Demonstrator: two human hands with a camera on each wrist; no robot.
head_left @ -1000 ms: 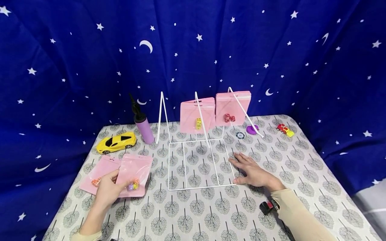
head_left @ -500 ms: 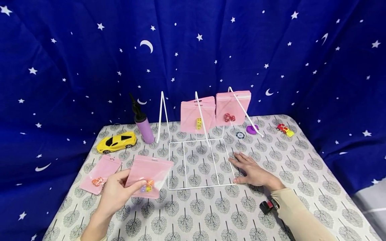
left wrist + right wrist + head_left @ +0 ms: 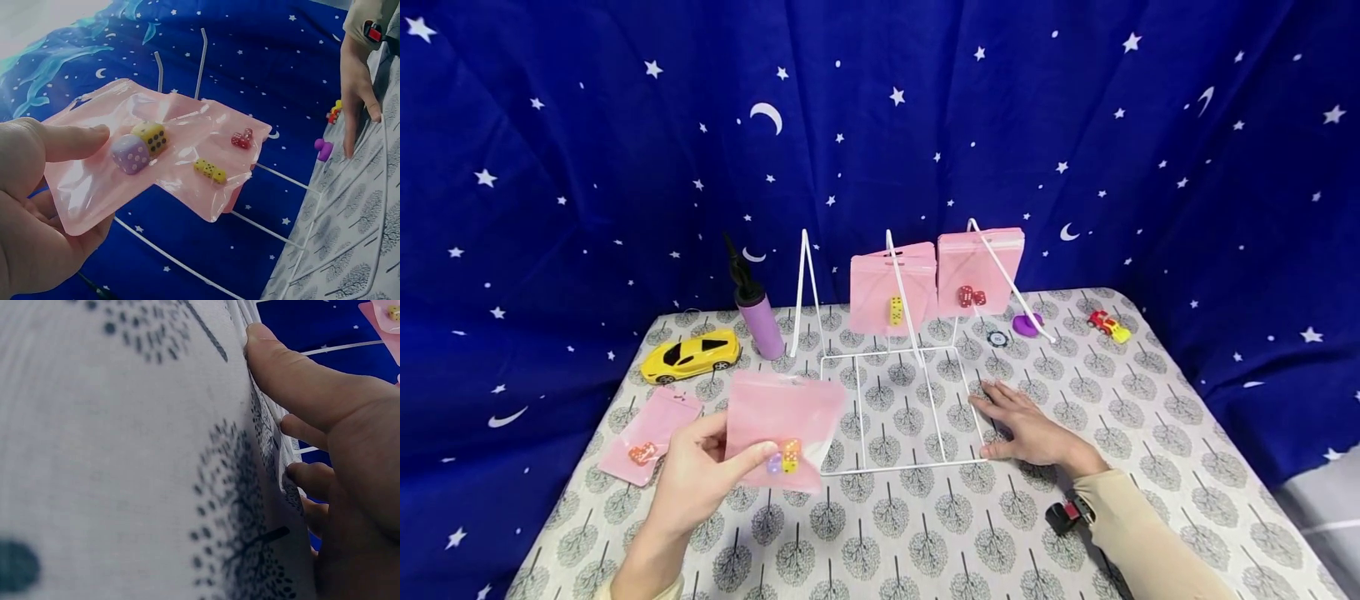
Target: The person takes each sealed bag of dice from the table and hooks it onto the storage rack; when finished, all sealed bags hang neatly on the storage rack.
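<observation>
My left hand (image 3: 688, 475) pinches a pink zip bag (image 3: 775, 400) between thumb and fingers, its hang hole at the top. Dice show through its clear front: a purple die (image 3: 130, 154), a yellow die (image 3: 150, 137) and an orange one (image 3: 792, 446). The bag overlaps the front left of a white wire rack (image 3: 917, 466) in the head view. My right hand (image 3: 1026, 429) rests with fingers spread at the right side of the rack's base. On two of the rack's arms hang pink bags, those in the middle (image 3: 872, 292) with yellow dice, those at right (image 3: 951, 271) with red dice.
Another pink bag (image 3: 658, 417) with orange dice lies on the table at left. Behind it are a yellow toy car (image 3: 688, 357) and a purple pump (image 3: 760, 327). A purple object (image 3: 1027, 325), a round chip (image 3: 997, 338) and a small red-yellow toy car (image 3: 1108, 325) lie at back right.
My left hand has lifted the bag off the one lying at left and carried it right, toward the rack. The right hand has stayed at the rack's base.
</observation>
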